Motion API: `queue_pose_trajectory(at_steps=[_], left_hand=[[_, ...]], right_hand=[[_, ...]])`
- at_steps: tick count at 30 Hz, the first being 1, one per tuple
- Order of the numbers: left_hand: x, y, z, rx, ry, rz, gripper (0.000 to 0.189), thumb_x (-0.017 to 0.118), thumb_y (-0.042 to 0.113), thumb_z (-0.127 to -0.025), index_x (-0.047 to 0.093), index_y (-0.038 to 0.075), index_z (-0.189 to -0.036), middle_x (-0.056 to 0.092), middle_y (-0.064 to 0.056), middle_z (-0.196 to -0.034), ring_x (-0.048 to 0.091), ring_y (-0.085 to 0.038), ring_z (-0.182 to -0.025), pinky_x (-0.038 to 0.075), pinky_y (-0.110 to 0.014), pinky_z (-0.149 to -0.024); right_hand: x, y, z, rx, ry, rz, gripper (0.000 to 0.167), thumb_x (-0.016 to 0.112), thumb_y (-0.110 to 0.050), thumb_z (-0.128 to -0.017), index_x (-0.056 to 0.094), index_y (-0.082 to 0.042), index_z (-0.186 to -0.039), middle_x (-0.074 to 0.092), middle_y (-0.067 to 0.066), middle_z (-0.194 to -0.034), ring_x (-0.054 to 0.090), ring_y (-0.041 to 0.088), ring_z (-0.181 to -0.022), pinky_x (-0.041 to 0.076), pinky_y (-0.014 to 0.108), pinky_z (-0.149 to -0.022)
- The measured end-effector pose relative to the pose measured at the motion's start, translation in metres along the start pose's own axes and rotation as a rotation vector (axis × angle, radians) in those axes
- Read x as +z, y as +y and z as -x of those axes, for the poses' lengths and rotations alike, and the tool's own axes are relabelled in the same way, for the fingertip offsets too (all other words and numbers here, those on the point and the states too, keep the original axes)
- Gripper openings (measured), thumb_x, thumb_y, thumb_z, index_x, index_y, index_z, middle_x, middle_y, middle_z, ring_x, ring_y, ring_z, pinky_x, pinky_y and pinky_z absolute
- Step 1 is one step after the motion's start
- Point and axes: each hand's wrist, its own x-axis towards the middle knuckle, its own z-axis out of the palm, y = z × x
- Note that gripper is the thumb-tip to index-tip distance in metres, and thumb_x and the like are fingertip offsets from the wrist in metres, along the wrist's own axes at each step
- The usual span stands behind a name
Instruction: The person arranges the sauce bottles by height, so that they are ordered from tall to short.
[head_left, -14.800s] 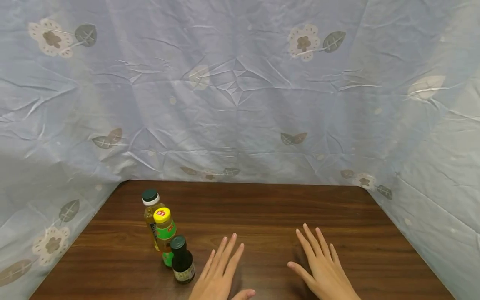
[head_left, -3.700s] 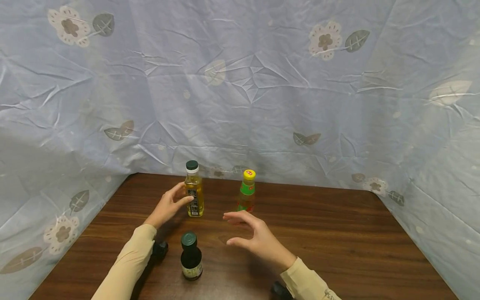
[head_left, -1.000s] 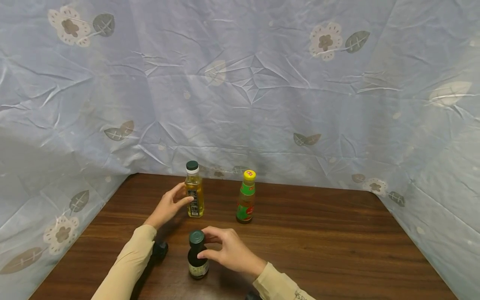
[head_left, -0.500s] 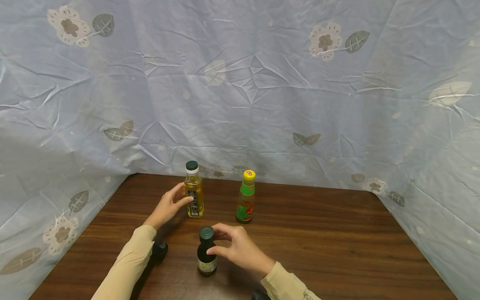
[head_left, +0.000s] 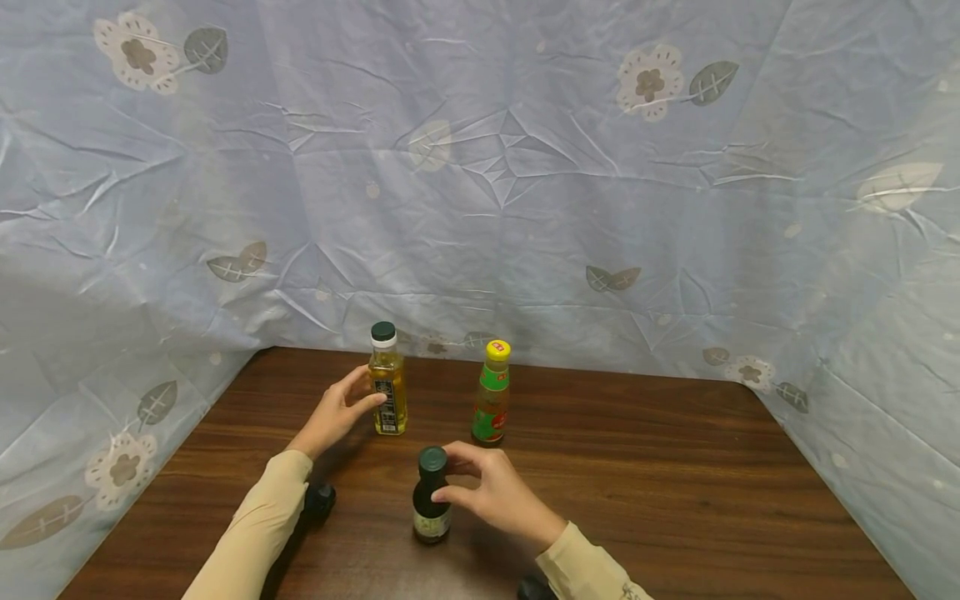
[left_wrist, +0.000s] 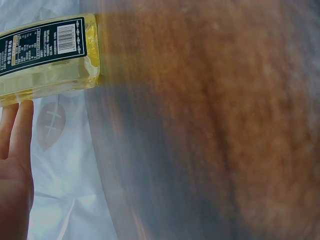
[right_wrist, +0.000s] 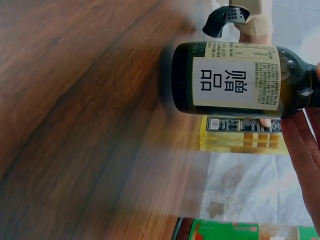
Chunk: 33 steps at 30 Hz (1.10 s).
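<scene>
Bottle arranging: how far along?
Looks done: yellow-capped bottle stands upright on the table, untouched by either hand. In hand: left hand holds the oil bottle; right hand grips the dark bottle near its neck, nearer the camera. Remaining, probably: settle the dark bottle, release both.

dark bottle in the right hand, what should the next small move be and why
Probably settle the dark bottle upright on the table before the right hand lets go: that hand holds it near its neck, and whether its base touches is unclear.
</scene>
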Motion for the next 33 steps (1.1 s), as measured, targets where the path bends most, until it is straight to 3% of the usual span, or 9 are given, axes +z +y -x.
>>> queue_pose_trajectory(at_steps=[3,8,12,23,28,33], left_hand=[[0.0,0.006,0.001,-0.009,0.001,0.025,0.055,0.064,0.009,-0.097,0.04,-0.004,-0.144,0.05,-0.032,-0.136,0.046,-0.048,-0.127,0.04,-0.062,-0.1],[0.001,-0.015,-0.003,-0.006,0.003,0.007,0.057,0.064,0.015,-0.097,0.04,0.0,-0.146,0.05,-0.029,-0.138,0.047,-0.044,-0.128,0.041,-0.059,-0.101],[0.002,-0.021,-0.004,-0.001,0.009,0.017,0.058,0.065,0.017,-0.097,0.04,0.002,-0.147,0.051,-0.027,-0.138,0.048,-0.042,-0.129,0.042,-0.057,-0.101],[0.002,-0.001,-0.001,-0.014,0.008,0.018,0.055,0.064,0.009,-0.097,0.04,-0.004,-0.144,0.052,-0.032,-0.134,0.049,-0.046,-0.126,0.041,-0.06,-0.1],[0.002,-0.017,-0.004,-0.012,0.018,0.011,0.056,0.065,0.016,-0.097,0.042,0.002,-0.146,0.054,-0.026,-0.135,0.05,-0.041,-0.126,0.042,-0.056,-0.1],[0.002,-0.023,-0.006,-0.011,0.017,0.009,0.057,0.066,0.021,-0.096,0.043,0.005,-0.146,0.054,-0.025,-0.135,0.05,-0.04,-0.126,0.043,-0.056,-0.1]], right_hand=[[-0.004,0.002,0.003,0.018,0.012,0.008,0.034,0.076,-0.007,-0.085,0.064,-0.003,-0.116,0.069,0.011,-0.11,0.067,0.021,-0.102,0.053,0.035,-0.092],[-0.013,0.003,0.007,0.058,0.039,0.024,0.035,0.077,-0.006,-0.084,0.065,-0.004,-0.117,0.069,0.009,-0.111,0.066,0.021,-0.104,0.052,0.035,-0.094],[-0.019,0.005,0.011,0.059,0.062,0.044,0.039,0.077,-0.003,-0.083,0.063,-0.003,-0.119,0.069,0.011,-0.111,0.066,0.022,-0.104,0.052,0.036,-0.094],[-0.036,0.009,0.02,0.09,0.105,0.071,0.039,0.078,-0.008,-0.083,0.064,-0.003,-0.119,0.069,0.008,-0.111,0.065,0.023,-0.104,0.051,0.034,-0.094],[-0.043,0.01,0.023,0.115,0.129,0.087,0.041,0.079,-0.008,-0.082,0.064,-0.004,-0.119,0.068,0.007,-0.112,0.065,0.022,-0.104,0.052,0.033,-0.094],[-0.049,0.011,0.027,0.128,0.141,0.07,0.042,0.079,-0.008,-0.082,0.064,-0.004,-0.12,0.067,0.008,-0.116,0.064,0.023,-0.107,0.052,0.034,-0.094]])
